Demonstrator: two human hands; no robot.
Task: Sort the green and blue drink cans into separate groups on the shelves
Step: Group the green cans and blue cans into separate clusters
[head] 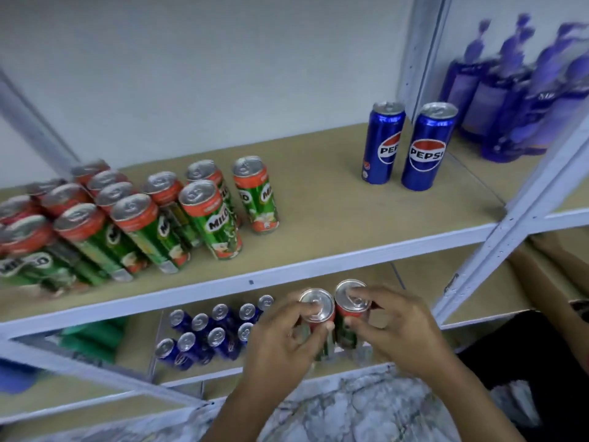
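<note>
Both hands are busy: left hand (pixel 283 339) grips one green can (pixel 316 311), right hand (pixel 392 330) grips another (pixel 352 301), just below the tan upper shelf (pixel 318 199). On that shelf, green cans (pixel 134 218) bunch left, two blue cans (pixel 404 145) stand right; white wall (pixel 223 74) behind.

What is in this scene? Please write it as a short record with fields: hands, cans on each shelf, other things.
left hand: left hand grips a green can near its top
right hand: right hand grips a second green can
held cans: side by side, in front of the lower shelf
upper shelf: upper shelf carries a green can group at left and two blue cans at right
lower shelf: blue can group
other: purple bottles, blurred, far right
</note>
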